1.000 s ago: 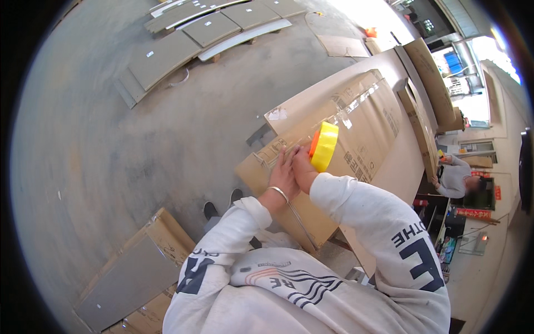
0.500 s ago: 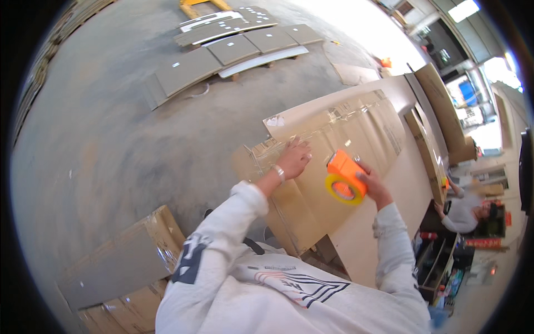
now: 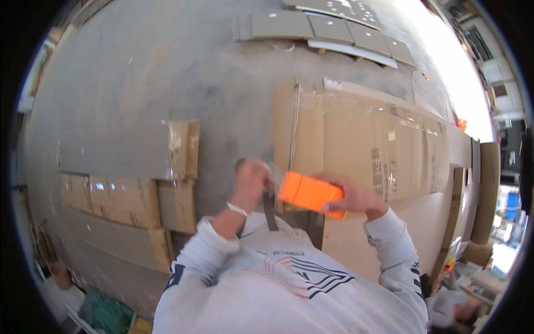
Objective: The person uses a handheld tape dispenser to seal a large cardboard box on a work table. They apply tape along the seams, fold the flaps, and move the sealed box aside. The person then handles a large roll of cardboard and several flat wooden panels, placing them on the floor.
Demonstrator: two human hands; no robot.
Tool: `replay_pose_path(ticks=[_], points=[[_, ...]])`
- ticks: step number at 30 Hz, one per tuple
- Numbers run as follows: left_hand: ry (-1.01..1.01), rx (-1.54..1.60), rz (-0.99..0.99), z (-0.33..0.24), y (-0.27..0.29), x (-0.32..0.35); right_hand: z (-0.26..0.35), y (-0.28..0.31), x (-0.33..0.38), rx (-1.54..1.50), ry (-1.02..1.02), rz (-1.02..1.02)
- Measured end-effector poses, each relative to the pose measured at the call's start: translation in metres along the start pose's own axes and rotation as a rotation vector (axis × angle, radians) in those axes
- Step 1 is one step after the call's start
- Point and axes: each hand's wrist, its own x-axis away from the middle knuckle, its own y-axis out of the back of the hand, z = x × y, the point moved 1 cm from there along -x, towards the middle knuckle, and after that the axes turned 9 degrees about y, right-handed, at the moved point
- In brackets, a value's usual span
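My right hand [image 3: 359, 196] is wrapped round an orange tape dispenser [image 3: 309, 192], held in front of my body above the near edge of the cardboard. My left hand [image 3: 251, 181] is beside the dispenser's left end, its fingers drawn together and smeared by motion. Whatever is between those fingers, perhaps the tape's end, is too blurred to name. Beyond both hands lies a large flattened brown cardboard sheet [image 3: 356, 133] with a folded left flap and dark print. Shiny clear tape runs along its far part.
Stacks of brown cardboard [image 3: 125, 200] stand on the left. Grey flat panels [image 3: 281, 26] lie on the floor at the far side. A pale board [image 3: 356, 239] is under the cardboard. Another person [image 3: 448, 306] is at the lower right, near a long carton [image 3: 457, 206].
My view has turned leftward. My left hand has come off the cardboard and back toward my body, and the dispenser has swung over close to it.
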Motion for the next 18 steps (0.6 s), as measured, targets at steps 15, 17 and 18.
replay_pose_path(ticks=[15, 17, 18], points=[[0.437, 0.014, 0.226, 0.372, -0.044, -0.149, 0.019, -0.001, -0.047, 0.444, -0.352, 0.098], [0.485, 0.066, 0.192, 0.378, -0.064, -0.130, 0.018, -0.001, -0.041, 0.400, -0.340, 0.077], [0.507, 0.107, 0.177, 0.377, -0.070, -0.123, 0.013, 0.000, -0.037, 0.415, -0.327, 0.060]])
